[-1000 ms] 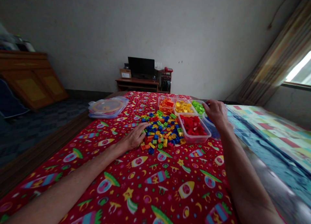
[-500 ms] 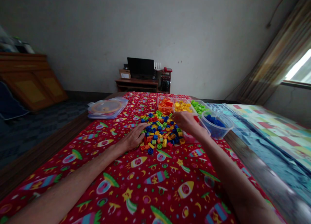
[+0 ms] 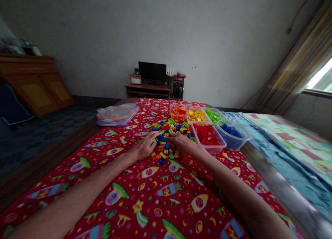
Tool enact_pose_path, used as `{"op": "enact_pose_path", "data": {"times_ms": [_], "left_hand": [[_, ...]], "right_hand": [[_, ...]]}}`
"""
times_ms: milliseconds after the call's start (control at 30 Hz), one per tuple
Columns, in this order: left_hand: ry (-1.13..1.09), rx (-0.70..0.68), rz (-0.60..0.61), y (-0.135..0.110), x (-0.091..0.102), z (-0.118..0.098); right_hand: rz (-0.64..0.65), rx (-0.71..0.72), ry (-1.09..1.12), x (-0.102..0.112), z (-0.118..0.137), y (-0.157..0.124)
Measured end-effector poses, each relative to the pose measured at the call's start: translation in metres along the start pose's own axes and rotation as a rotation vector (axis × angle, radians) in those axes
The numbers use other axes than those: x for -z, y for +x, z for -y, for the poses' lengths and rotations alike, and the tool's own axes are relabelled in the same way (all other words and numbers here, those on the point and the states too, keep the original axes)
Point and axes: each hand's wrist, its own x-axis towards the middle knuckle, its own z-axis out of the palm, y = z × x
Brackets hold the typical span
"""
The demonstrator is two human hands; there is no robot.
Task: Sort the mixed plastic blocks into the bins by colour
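Observation:
A heap of small plastic bricks (image 3: 169,135) in mixed colours lies on a red patterned cloth (image 3: 160,194). My left hand (image 3: 143,147) rests flat at the heap's left edge, fingers stretched onto the bricks. My right hand (image 3: 184,143) lies on the heap's near right side, fingers reaching into the bricks; whether it holds any is hidden. Beyond stand clear tubs of sorted bricks: red (image 3: 206,137), blue (image 3: 232,133), orange (image 3: 177,112), yellow (image 3: 196,114) and green (image 3: 213,114).
A stack of clear lids (image 3: 116,114) lies at the cloth's far left. A wooden edge (image 3: 275,183) borders the cloth on the right, with a patchwork cover (image 3: 293,139) past it. A low desk with a monitor (image 3: 152,73) stands against the far wall.
My right hand left the blue tub at the right, swung left across the red tub and came down on the brick heap. My left hand stayed at the heap's left edge.

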Motion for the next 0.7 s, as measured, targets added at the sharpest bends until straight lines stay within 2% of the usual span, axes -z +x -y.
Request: {"op": "enact_pose_path", "data": {"times_ms": [133,367,567,700], "left_hand": [[-0.001,0.008,0.013,0.0,0.002,-0.003],[0.003,0.012,0.018,0.001,0.003,-0.004],[-0.006,0.01,0.019,0.001,0.004,-0.005],[0.002,0.017,0.014,0.0,0.003,-0.003]], "right_hand": [[-0.051,-0.108,0.019,-0.003,0.0,0.0],[-0.16,-0.175,0.232,0.003,-0.013,-0.001],[-0.143,-0.267,0.443,0.021,-0.011,0.001],[-0.133,-0.332,0.643,0.023,-0.008,0.002]]}}
